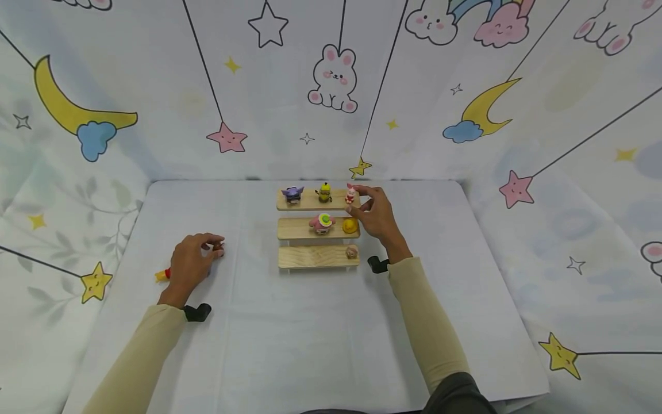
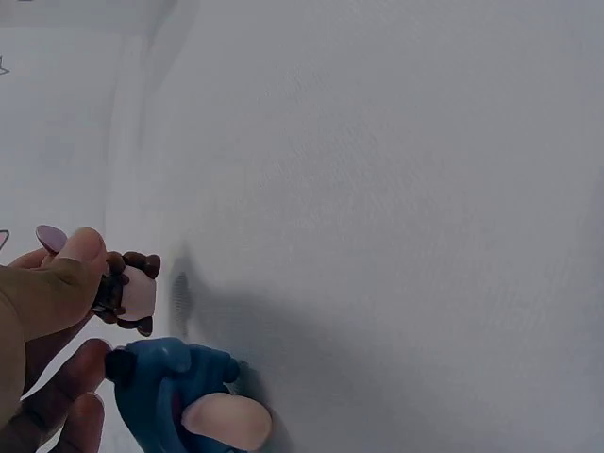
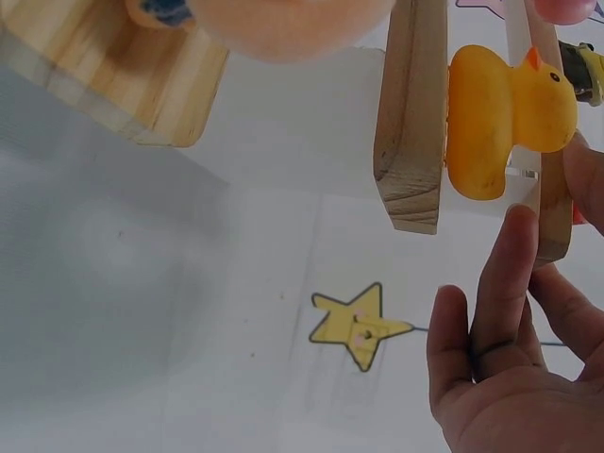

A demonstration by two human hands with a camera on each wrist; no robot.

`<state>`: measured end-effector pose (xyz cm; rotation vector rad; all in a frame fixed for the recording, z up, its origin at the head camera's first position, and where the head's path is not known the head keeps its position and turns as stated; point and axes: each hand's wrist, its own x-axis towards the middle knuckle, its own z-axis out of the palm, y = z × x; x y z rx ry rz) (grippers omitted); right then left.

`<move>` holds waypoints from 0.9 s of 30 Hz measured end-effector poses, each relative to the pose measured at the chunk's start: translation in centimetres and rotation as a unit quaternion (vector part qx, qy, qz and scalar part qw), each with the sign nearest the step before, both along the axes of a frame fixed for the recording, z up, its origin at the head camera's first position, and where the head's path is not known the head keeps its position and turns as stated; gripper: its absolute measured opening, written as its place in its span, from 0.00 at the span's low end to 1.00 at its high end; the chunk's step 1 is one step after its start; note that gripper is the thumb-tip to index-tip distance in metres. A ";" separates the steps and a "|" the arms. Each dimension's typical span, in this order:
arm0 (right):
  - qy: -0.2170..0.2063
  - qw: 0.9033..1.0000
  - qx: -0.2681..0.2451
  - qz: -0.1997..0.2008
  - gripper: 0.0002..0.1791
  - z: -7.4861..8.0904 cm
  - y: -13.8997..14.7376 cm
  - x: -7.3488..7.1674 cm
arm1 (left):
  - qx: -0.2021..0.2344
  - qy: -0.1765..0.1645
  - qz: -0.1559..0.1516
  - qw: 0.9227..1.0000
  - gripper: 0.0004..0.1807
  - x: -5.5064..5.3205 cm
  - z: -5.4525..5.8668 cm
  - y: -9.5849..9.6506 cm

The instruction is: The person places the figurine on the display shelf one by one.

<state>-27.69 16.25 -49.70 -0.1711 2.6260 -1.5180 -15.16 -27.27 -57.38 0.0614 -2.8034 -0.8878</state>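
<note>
My left hand pinches a small dark brown figurine with a pale front between thumb and fingers, above the white table. Just beneath it in the left wrist view is a blue figurine with a pale muzzle; in the head view the hand hides it. My right hand reaches to the top step of a wooden three-step stand. Its thumb and index finger hold a small pink-and-white figurine at that step's right end. A yellow duck sits on the middle step, close to the fingers.
The top step also bears a purple figurine and a yellow-green one. A pink figurine in a round hat stands on the middle step, a small brownish one on the bottom. A yellow-and-red item lies beside my left wrist.
</note>
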 end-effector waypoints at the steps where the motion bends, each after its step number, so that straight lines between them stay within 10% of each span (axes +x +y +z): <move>1: 0.001 1.000 -0.001 0.000 0.32 0.0 0.0 0.0 | -0.001 0.002 0.002 1.000 0.19 0.0 0.1 0.1; 27: 0.007 1.000 0.000 0.004 0.32 0.1 0.0 0.1 | 0.042 0.106 -0.013 0.993 0.19 -1.2 5.4 5.7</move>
